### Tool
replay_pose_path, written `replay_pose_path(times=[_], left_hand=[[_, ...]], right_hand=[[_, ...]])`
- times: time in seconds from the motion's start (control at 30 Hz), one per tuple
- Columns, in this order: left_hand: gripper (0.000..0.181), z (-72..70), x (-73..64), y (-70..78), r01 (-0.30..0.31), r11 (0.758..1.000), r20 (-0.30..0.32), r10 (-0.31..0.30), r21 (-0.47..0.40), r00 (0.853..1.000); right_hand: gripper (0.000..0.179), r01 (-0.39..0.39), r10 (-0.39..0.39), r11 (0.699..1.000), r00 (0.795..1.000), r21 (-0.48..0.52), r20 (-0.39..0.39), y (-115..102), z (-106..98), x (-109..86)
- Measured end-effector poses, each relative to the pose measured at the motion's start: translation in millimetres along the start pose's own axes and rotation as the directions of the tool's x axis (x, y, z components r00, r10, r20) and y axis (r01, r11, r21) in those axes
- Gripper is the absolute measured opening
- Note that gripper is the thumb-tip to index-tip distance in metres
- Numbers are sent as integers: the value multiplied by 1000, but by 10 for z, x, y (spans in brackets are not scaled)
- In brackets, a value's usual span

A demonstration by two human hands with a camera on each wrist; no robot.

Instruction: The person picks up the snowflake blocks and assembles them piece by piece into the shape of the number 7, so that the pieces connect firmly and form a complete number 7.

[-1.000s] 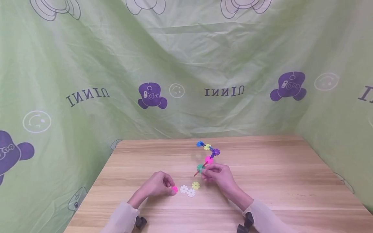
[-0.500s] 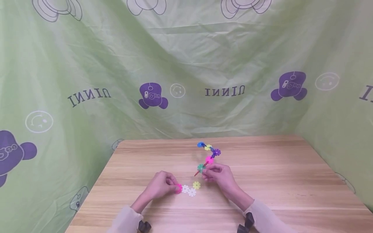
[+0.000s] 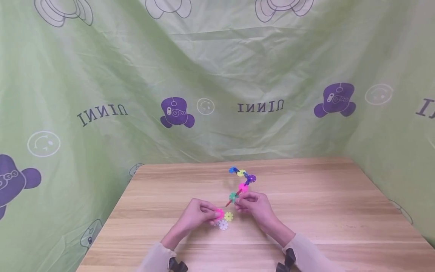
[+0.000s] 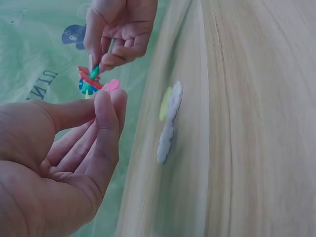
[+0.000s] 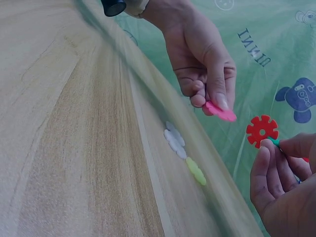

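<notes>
My left hand (image 3: 198,216) pinches a pink snowflake disc (image 5: 220,111) between thumb and fingertips, raised above the table. My right hand (image 3: 257,207) pinches the green disc (image 3: 232,197) of a chain of interlocked snowflake discs. At the chain's near end a red disc (image 5: 261,131) stands free of the fingers, facing the left hand. From the green disc the chain runs away to a pink disc (image 3: 242,187), a purple disc (image 3: 251,178), a yellow one and a blue disc (image 3: 232,170) at its far end. A short gap separates the held pink disc from the red one.
Below the hands, a loose yellow disc (image 3: 229,216) and two white discs (image 5: 175,140) lie on the wooden table (image 3: 153,189). The left hand partly covers one white disc in the head view. A green printed curtain (image 3: 217,75) hangs behind and beside the table.
My left hand has picked up the pink disc and carried it right and upward, past the white discs, toward the chain. The right hand and the chain have stayed nearly still.
</notes>
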State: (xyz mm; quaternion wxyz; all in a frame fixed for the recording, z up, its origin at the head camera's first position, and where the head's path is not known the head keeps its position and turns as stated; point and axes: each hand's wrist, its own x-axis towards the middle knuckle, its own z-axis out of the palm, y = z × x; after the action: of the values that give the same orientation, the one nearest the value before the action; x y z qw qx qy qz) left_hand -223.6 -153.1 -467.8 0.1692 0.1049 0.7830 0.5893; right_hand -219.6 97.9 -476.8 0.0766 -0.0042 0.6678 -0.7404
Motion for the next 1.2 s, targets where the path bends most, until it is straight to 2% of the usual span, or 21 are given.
replay_pose_path(times=[0.17,0.6,1.2], left_hand=[[20,56,28,1,8,999,7,-8,-47,1000],[21,97,74,73,8,997,28,-6,-73,1000],[24,129,106,33,6,990,-26,-10,-138,1000]], right_hand=[[23,6,-6,1000,1000,0,9,-10,5,2],[23,5,-5,1000,1000,-15,-1,-40,17,6],[22,0,0,1000,1000,-29,-9,-47,-2,29]])
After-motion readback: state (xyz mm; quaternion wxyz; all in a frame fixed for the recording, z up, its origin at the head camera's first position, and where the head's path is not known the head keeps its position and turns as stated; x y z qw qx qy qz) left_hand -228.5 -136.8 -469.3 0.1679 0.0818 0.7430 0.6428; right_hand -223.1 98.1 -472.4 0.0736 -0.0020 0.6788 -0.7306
